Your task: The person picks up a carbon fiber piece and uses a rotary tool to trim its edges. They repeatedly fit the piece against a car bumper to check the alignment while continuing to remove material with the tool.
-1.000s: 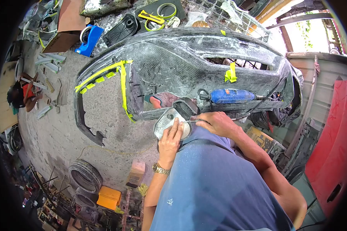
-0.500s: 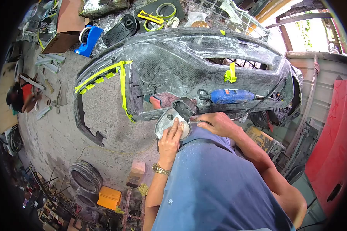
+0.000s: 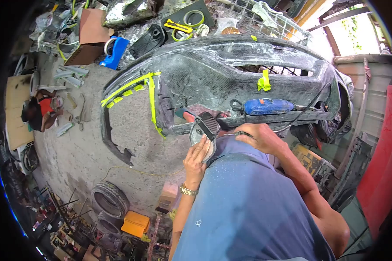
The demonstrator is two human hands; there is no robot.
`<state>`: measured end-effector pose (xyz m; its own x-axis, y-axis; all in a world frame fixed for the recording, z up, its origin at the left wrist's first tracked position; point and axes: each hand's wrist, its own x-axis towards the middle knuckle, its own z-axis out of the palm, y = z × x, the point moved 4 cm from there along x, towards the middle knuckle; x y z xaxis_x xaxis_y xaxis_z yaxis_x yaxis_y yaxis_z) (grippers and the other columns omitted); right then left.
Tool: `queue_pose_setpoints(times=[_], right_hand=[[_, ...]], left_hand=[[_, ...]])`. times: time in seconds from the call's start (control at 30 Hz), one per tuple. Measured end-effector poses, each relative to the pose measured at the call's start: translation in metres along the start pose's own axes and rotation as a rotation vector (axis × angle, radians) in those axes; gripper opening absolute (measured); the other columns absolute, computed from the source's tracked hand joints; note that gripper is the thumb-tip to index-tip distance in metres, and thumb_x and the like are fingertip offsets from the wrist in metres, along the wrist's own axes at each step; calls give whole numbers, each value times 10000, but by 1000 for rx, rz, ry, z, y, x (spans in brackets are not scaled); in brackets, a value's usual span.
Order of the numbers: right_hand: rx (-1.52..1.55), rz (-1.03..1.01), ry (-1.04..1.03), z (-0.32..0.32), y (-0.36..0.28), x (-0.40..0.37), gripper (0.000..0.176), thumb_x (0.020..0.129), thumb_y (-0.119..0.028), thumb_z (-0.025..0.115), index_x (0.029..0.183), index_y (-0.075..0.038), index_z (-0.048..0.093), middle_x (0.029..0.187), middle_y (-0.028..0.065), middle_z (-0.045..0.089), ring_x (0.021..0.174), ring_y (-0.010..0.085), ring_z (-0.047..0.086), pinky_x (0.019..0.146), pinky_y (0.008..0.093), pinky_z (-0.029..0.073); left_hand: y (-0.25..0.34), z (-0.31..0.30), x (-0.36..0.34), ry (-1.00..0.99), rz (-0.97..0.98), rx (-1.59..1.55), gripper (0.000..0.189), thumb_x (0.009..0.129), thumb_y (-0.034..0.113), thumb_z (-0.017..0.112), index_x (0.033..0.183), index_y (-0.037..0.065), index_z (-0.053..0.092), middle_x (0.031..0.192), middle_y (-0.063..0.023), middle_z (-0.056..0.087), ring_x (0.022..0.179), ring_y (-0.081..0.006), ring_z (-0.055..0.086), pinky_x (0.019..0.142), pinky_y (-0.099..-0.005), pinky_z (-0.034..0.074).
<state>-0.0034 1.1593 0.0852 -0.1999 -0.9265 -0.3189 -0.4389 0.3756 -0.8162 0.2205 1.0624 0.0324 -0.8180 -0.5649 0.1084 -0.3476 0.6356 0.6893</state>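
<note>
A small grey and black moulded part [image 3: 208,124] with a ribbed dark face rests against my lap. My left hand [image 3: 197,156], wearing a metal watch, grips it from the near side, fingers laid over its pale surface. In my right hand [image 3: 262,137] is a slim tool [image 3: 241,132] with a dark end and a thin metal tip pointing at the part. Just beyond both hands lies a large dusty carbon-fibre bumper [image 3: 196,80] with yellow tape on it. A blue rotary tool [image 3: 268,107] sits on its near edge, above my right hand.
Tape rolls [image 3: 194,18] and a yellow cutter [image 3: 177,25] lie behind the bumper, beside a blue tape dispenser [image 3: 114,53]. A person [image 3: 41,111] is low at the far left. Tires [image 3: 110,199] and an orange box [image 3: 135,223] are at lower left; a red panel [image 3: 381,165] stands right.
The moulded part has turned in my left hand, showing more of its ribbed dark face. My right hand has drawn slightly away from it, exposing the slim tool. The whole view has shifted.
</note>
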Motion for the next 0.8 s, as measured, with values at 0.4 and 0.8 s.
queue_pose_setpoints(times=[0.4, 0.8], right_hand=[[-70, -169, 250, -24, -14, 4, 243, 954, -278, 601, 995, -40, 579, 829, 159, 636, 813, 366, 619, 684, 452, 470], [-75, -270, 269, -16, -56, -25, 268, 945, -314, 601, 1047, -68, 631, 912, 129, 685, 816, 346, 668, 668, 444, 528]], left_hand=[[11, -50, 29, 258, -420, -620, 140, 849, 8, 724, 988, -7, 719, 844, -13, 716, 713, -55, 579, 659, -248, 478], [52, -48, 40, 342, 57, 63, 592, 720, -104, 643, 1271, 111, 641, 1334, -110, 611, 1102, -342, 602, 935, -408, 489]])
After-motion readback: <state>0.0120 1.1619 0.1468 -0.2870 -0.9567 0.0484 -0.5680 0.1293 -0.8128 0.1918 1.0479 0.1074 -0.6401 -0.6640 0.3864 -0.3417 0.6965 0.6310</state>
